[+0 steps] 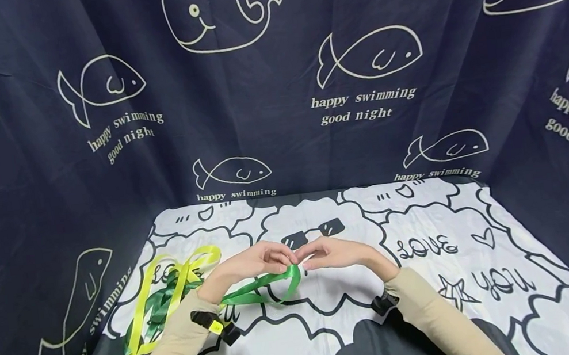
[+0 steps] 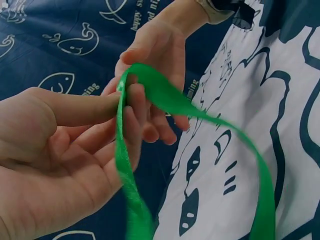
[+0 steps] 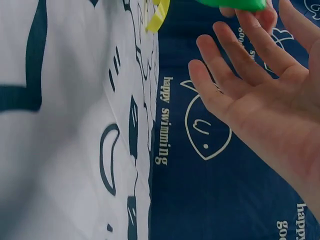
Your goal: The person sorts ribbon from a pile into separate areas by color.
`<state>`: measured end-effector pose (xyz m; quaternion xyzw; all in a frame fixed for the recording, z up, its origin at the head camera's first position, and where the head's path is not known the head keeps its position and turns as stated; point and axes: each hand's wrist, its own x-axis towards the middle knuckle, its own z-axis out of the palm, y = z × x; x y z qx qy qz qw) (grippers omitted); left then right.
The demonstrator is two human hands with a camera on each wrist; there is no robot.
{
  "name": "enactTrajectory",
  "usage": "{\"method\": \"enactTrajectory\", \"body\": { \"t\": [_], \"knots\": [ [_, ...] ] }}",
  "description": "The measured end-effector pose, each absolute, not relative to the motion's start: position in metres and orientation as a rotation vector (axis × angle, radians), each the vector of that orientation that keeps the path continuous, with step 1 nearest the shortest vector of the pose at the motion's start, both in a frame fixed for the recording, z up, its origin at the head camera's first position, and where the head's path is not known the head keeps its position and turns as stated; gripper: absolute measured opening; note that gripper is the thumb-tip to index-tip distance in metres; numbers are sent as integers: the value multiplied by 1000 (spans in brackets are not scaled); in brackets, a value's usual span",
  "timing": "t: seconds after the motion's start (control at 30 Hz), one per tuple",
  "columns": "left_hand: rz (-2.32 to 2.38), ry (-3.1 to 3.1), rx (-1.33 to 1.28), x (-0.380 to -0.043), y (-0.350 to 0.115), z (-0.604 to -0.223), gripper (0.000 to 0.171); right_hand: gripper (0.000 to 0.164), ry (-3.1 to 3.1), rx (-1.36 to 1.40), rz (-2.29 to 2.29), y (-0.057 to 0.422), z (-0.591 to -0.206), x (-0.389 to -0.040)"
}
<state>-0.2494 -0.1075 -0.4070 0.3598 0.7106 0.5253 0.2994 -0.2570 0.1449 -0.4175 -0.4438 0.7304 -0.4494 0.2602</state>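
Observation:
A green ribbon (image 1: 294,283) bends over between the two hands above the table's middle. My left hand (image 1: 267,258) pinches it between thumb and fingers; in the left wrist view the left hand (image 2: 75,135) has the ribbon (image 2: 167,95) folded over its fingertip, with two strands hanging down. Close against that fold is my right hand (image 1: 331,252), its thumb tip at the ribbon's edge. The right wrist view has the right hand (image 3: 280,95) with its fingers loosely extended, the ribbon (image 3: 240,4) by its fingertips at the top edge. Whether the right thumb presses the ribbon is hard to tell.
A loose pile of yellow ribbon (image 1: 143,296) and dark green ribbon (image 1: 160,306) lies at the table's left, partly behind the left forearm. The table wears a black-and-white printed cloth (image 1: 456,229). Dark blue curtains (image 1: 278,114) with fish drawings stand behind and at the sides.

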Motion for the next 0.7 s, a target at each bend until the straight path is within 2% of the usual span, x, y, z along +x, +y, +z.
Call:
{"method": "enactTrajectory", "body": {
  "t": [0.1, 0.37, 0.7],
  "knots": [
    [1454, 1856, 927, -249, -104, -406, 26, 34, 1934, -1187, -1250, 142, -420, -258],
    [1415, 1928, 843, -249, -107, -404, 31, 15, 1965, -1194, -1315, 150, -422, -262],
    [1234, 1923, 897, -247, -136, -406, 32, 15, 2111, -1154, -1389, 178, -409, -265]
  ]
}}
